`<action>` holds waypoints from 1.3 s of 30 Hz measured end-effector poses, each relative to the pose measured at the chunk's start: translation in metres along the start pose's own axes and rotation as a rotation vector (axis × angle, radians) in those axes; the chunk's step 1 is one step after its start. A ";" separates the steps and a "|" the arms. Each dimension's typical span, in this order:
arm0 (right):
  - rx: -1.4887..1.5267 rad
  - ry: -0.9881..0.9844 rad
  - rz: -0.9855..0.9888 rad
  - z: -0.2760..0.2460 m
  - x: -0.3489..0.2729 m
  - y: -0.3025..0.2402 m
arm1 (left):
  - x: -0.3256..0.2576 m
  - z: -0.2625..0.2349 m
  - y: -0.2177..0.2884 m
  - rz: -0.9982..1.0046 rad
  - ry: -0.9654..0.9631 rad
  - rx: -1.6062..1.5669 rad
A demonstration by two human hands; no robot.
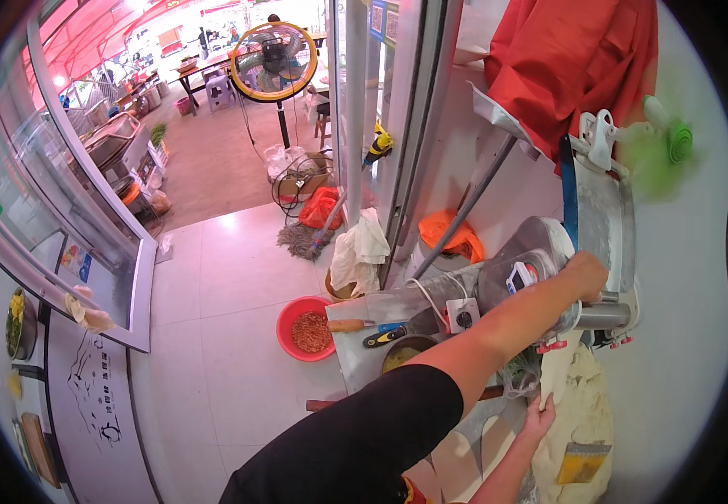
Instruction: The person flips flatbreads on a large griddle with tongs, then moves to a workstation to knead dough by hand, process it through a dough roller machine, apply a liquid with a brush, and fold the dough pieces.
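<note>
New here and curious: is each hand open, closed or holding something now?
Left hand: at the metal machine; its grip cannot be told.
Right hand: holding a pale dough strip.

- And here's the metal rolling machine [550, 241], grey and dull, a rounded housing on one side and a long curved chute [606, 214] rising from it, blue along one edge!
- Down at its lower front sits a smooth, shiny cylinder [606, 317], lying crosswise, with little red knobs [553, 346] just beneath the machine's rollers end.
- And there's the dough strip [555, 370], pale cream, thin and narrow, hanging below the machine, stretched nearly upright, its lower end pinched between fingers!
</note>
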State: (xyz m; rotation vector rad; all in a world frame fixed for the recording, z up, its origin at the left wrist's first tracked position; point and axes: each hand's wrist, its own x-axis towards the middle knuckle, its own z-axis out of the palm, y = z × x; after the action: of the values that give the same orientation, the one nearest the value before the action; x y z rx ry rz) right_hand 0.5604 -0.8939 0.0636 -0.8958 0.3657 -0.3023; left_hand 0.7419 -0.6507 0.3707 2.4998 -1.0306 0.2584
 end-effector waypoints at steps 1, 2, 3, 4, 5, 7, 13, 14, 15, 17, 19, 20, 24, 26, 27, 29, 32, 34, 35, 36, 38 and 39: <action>-0.040 -0.001 -0.017 -0.003 -0.002 0.000 | -0.003 -0.001 -0.001 0.000 0.005 -0.010; -0.081 -0.001 -0.034 -0.006 -0.004 -0.001 | -0.005 -0.003 -0.002 0.002 0.010 -0.020; -0.122 0.000 -0.052 -0.010 -0.007 -0.003 | -0.006 -0.002 -0.001 0.005 0.015 -0.031; -0.212 -0.006 -0.109 -0.008 -0.008 -0.005 | -0.007 -0.001 -0.004 0.076 0.163 -0.012; -0.300 -0.008 -0.170 -0.007 -0.011 -0.008 | -0.008 0.003 -0.008 0.152 0.310 0.008; -0.643 -0.032 -0.339 0.012 -0.035 -0.022 | -0.010 0.003 -0.001 0.309 0.531 -0.009; -0.708 -0.014 -0.364 0.051 -0.079 -0.075 | -0.082 0.017 0.092 0.357 -0.216 -0.474; -0.394 0.068 -0.175 0.091 -0.088 -0.075 | -0.095 0.063 0.076 0.546 -0.508 -0.414; -0.066 0.208 -0.047 0.127 -0.103 -0.084 | -0.111 0.108 0.055 0.553 -0.608 -0.499; -0.462 0.148 -0.367 0.085 -0.083 -0.064 | -0.123 0.169 0.050 0.477 -0.661 -0.666; -0.294 0.153 -0.331 0.115 -0.109 -0.079 | -0.129 0.185 0.057 0.082 -0.472 -0.833; 0.115 0.187 -0.123 0.158 -0.139 -0.098 | -0.129 0.191 0.054 -0.009 -0.248 -1.312; 0.181 0.204 -0.203 0.152 -0.166 -0.095 | -0.096 0.190 0.064 -0.387 0.114 -2.651; 0.226 0.204 -0.204 0.133 -0.176 -0.088 | -0.094 0.186 0.067 -0.488 0.208 -2.553; 0.262 0.254 -0.130 0.126 -0.180 -0.086 | -0.097 0.182 0.065 -0.562 0.257 -2.459; 0.214 0.279 -0.050 0.114 -0.194 -0.075 | -0.110 0.178 0.068 -0.627 0.224 -2.331; 0.256 0.341 0.009 0.077 -0.224 -0.076 | -0.130 0.175 0.100 -0.423 -0.082 -2.333; 0.259 0.394 -0.001 0.044 -0.253 -0.083 | -0.137 0.193 0.144 -0.586 -0.249 -2.286; 0.256 0.460 -0.023 0.023 -0.266 -0.083 | -0.141 0.205 0.165 -0.661 -0.323 -2.256; 0.252 0.524 -0.041 0.003 -0.279 -0.084 | -0.146 0.221 0.188 -0.639 -0.443 -2.189; 0.248 0.647 -0.099 -0.030 -0.314 -0.087 | -0.158 0.260 0.225 -0.608 -0.682 -2.171; 0.256 0.672 -0.145 -0.038 -0.329 -0.087 | -0.166 0.276 0.234 -0.578 -0.785 -2.219</action>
State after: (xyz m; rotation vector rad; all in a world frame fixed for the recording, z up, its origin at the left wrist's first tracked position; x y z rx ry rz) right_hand 0.2397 -0.8390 0.1717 -0.5481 0.8624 -0.7713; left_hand 0.4621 -0.8198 0.1429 0.5375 -0.1595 -1.3204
